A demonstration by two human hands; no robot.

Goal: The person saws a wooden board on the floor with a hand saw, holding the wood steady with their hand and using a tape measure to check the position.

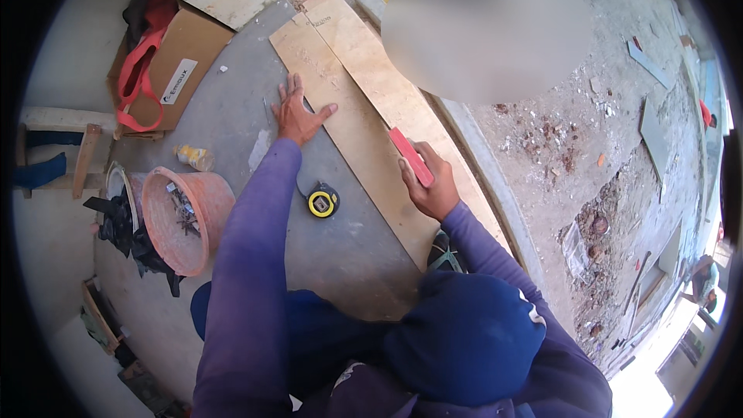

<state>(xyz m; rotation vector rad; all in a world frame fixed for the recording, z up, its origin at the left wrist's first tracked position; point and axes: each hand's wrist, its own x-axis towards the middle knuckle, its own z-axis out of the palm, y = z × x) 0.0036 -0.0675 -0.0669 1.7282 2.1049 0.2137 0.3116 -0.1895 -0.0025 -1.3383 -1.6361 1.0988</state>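
Observation:
Two long plywood strips lie side by side on the grey floor, the left strip (352, 120) and the right strip (387, 77), with a narrow dark seam between them. My left hand (299, 114) presses on the left strip's outer edge, its fingers spread and nothing held. Over the seam, my right hand (432, 182) grips a red bar-shaped tool (410, 156); its working end is too small to make out. A black and yellow tape measure (320, 201) rests on the floor beside the left strip. My shoe (444, 254) is at the strips' near end.
A pink bucket (190, 217) with metal bits inside stands at the left, near a plastic bottle (195, 157). Behind these is a cardboard box (193, 50) with a red strap. A raised concrete edge (495, 186) runs along the right, with rubble (569, 135) beyond.

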